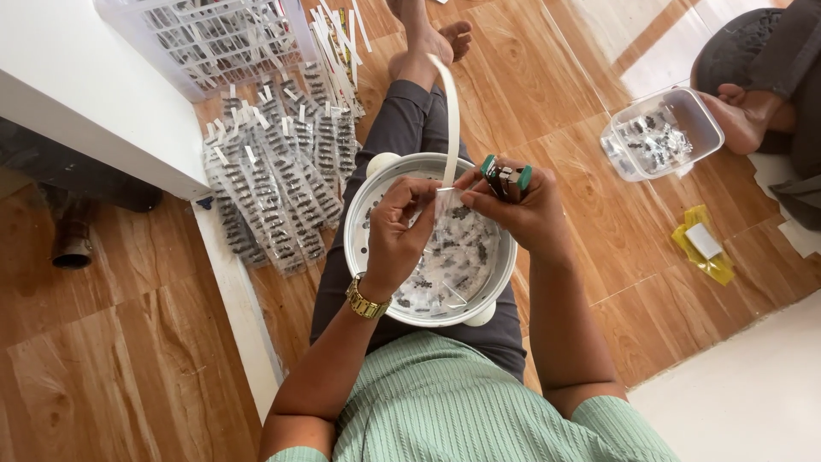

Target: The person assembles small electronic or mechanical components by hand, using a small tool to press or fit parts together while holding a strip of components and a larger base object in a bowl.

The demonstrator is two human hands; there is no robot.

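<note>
One white bowl point(369, 257) sits on the lap, holding small dark parts too many and too blurred to count. One clear tub point(697, 111), one white basket point(171, 43), one yellow packet point(703, 244). One green-handled stapler point(506, 178), one white strip point(451, 111), one gold wristwatch point(366, 301). Perhaps dozens of filled sachets point(274, 188) lie stacked on the floor.

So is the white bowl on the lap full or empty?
Partly full: the white bowl holds many small clear packets with dark pieces.

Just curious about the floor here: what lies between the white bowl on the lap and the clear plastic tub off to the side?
In the head view, only bare wooden floor lies between the white bowl and the clear tub.
</note>
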